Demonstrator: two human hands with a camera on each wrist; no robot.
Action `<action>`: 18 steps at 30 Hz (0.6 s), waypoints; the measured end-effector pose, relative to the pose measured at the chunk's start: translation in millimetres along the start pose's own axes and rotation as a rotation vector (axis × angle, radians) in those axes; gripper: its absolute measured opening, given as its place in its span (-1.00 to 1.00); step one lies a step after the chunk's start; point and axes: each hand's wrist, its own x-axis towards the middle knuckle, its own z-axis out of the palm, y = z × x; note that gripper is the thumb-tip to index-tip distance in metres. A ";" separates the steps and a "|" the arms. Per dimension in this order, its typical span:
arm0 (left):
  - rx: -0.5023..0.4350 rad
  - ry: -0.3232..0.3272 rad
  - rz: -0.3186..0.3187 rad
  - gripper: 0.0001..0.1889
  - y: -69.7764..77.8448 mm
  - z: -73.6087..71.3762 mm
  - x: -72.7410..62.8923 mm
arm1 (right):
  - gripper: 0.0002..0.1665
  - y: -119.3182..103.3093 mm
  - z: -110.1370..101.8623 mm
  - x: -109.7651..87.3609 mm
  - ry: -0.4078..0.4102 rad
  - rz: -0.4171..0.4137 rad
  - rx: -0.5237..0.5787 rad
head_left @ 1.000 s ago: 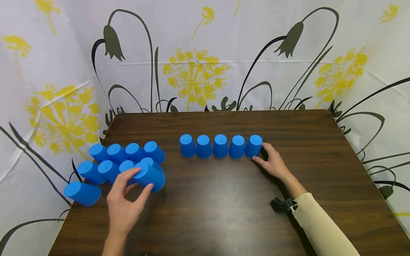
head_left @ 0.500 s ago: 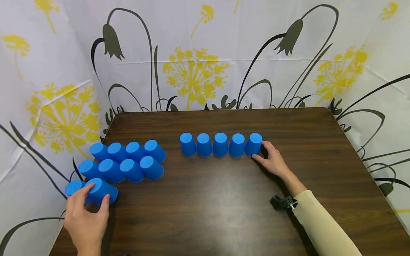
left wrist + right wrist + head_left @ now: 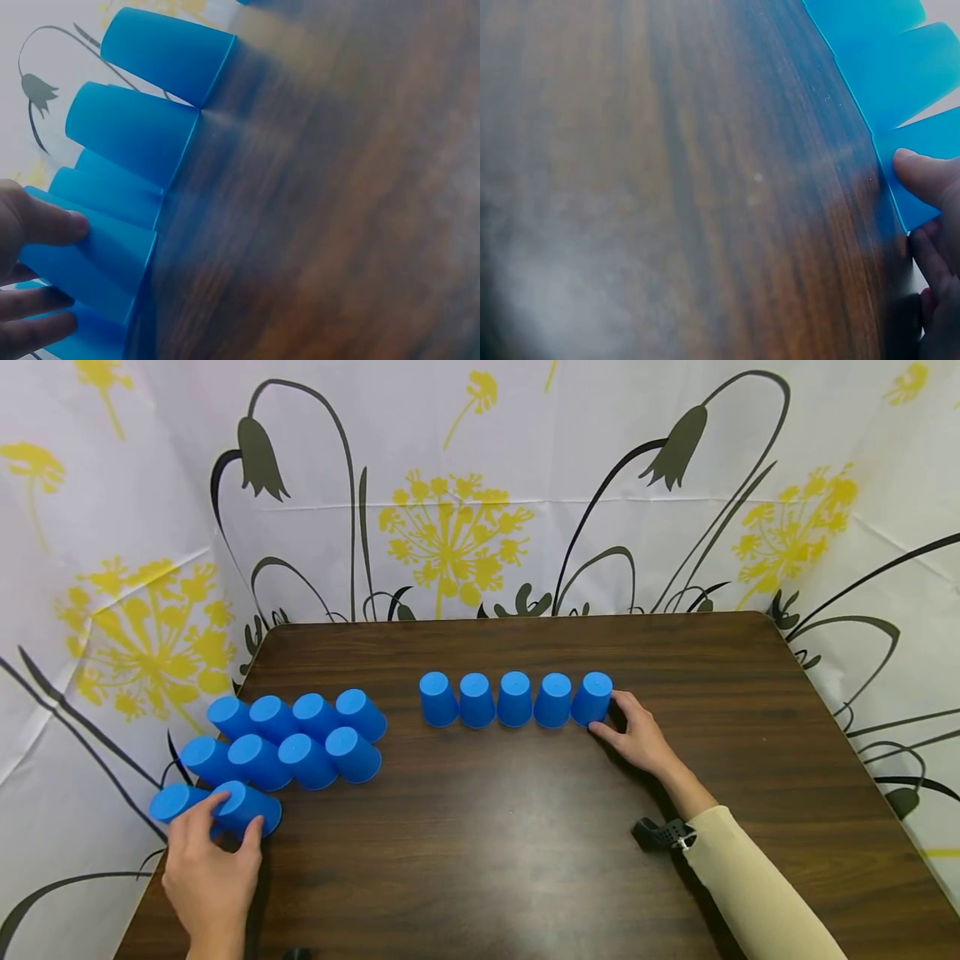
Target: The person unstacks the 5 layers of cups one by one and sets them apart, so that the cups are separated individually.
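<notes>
At the table's left, my left hand (image 3: 212, 877) grips an upside-down blue plastic cup (image 3: 251, 810) between thumb and fingers. This cup stands beside another blue cup (image 3: 176, 802) in the nearest row, partly hidden by the fingers. In the left wrist view the thumb presses on the side of the gripped cup (image 3: 97, 259). My right hand (image 3: 637, 737) holds the rightmost cup (image 3: 592, 700) of a straight row of several upside-down cups. From the right wrist view, its thumb lies on the cup's wall (image 3: 915, 139), with fingers round the other side.
Behind the left hand stand two more rows of upside-down blue cups, a middle row (image 3: 307, 762) and a back row (image 3: 317, 717). The brown wooden table (image 3: 480, 843) has its back edge against a flower-printed cloth (image 3: 457, 443).
My left hand has carried its cup leftward and down from over the middle row, setting it next to the cup at the front left. The right hand has stayed at its cup.
</notes>
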 end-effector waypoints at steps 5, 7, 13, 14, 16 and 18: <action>0.037 -0.013 -0.026 -0.37 -1.5 1.0 -0.4 | -0.27 0.5 0.7 0.4 0.000 0.003 -0.003; 0.057 -0.019 -0.040 -0.37 -0.4 0.7 -0.5 | -0.28 0.4 0.6 0.3 0.002 0.006 -0.004; 0.113 -0.020 -0.086 -0.40 4.0 -1.8 -1.7 | -0.27 1.2 1.7 0.5 -0.003 0.011 -0.006; 0.118 -0.017 -0.089 -0.40 4.3 -1.8 -1.7 | -0.27 1.3 1.9 0.6 -0.003 0.011 -0.006; 0.121 -0.009 -0.085 -0.40 4.6 -1.7 -1.3 | -0.28 1.5 1.9 0.7 0.002 0.012 -0.003; 0.124 0.002 -0.085 -0.41 4.5 -1.8 -1.2 | -0.28 1.4 1.5 1.1 0.006 0.011 0.000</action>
